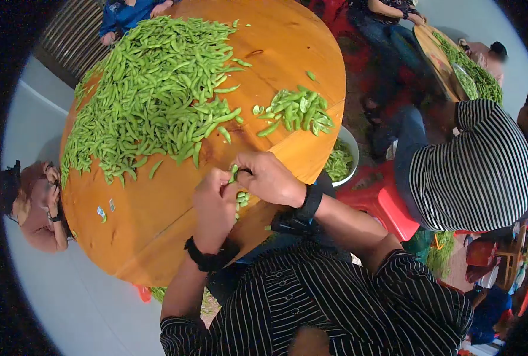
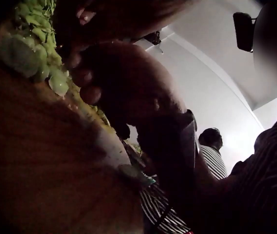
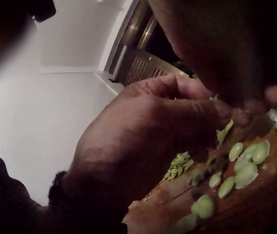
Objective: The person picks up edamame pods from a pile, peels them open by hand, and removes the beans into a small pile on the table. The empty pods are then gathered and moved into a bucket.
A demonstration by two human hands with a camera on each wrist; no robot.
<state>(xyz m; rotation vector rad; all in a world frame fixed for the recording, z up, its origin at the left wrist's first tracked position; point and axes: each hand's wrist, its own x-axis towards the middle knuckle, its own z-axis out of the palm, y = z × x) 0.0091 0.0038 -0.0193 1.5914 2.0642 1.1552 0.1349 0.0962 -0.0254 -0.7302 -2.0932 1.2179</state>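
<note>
Just one pod (image 1: 234,172) between two hands (image 1: 210,203) (image 1: 273,180)

The head view is bright, its edges bowed; wrist views are dim, the left hand (image 3: 133,122) shadowed before a pale wall (image 3: 70,102).

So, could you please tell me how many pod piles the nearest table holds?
2: a large pile on the left of the table, and a small pile near its right edge. The left hand and right hand may hide others.

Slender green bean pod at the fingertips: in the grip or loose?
In the grip: the head view shows the pod pinched between left hand and right hand. Whether it is split, cannot tell.
</note>
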